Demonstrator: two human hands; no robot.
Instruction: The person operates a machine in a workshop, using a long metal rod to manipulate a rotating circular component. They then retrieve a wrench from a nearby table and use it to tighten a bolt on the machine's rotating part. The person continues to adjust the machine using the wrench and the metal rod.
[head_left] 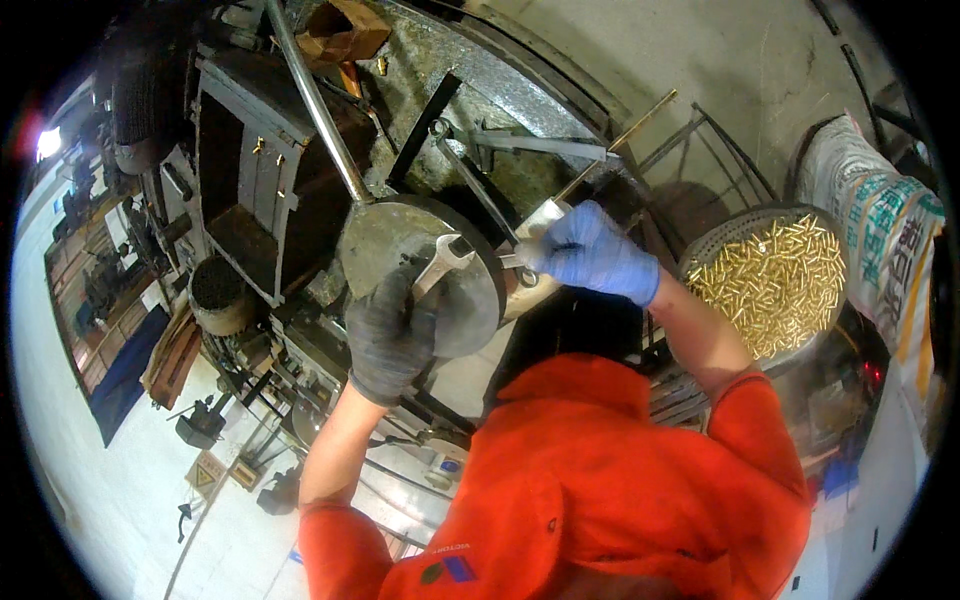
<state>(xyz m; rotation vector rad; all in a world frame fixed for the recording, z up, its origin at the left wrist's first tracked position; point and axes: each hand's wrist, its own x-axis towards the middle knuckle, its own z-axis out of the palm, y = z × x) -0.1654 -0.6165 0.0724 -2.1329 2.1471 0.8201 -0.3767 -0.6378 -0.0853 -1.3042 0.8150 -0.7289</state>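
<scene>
My left hand [388, 338], in a dark grey glove, is closed around an open-ended wrench [447, 261], whose jaw sticks out past the fingers. Behind that wrench is a round, worn metal disc [470, 318] with a thick dark rim. To its right my right hand [592, 252], in a blue glove, has its fingers pinched beside the disc's rim. A short bright metal piece [511, 261] shows at the fingertips; I cannot tell whether they grip it. Close by, a long ring-ended wrench [472, 182] slants down toward the right hand.
A round container of small brass pieces [770, 285] stands at the right, beside a printed white sack [868, 225]. A long steel bar [318, 105] rises from the disc. A thin rod [640, 122] slants beyond my right hand. Left stands a dark metal cabinet [250, 160]; an open box [345, 32] lies farther back.
</scene>
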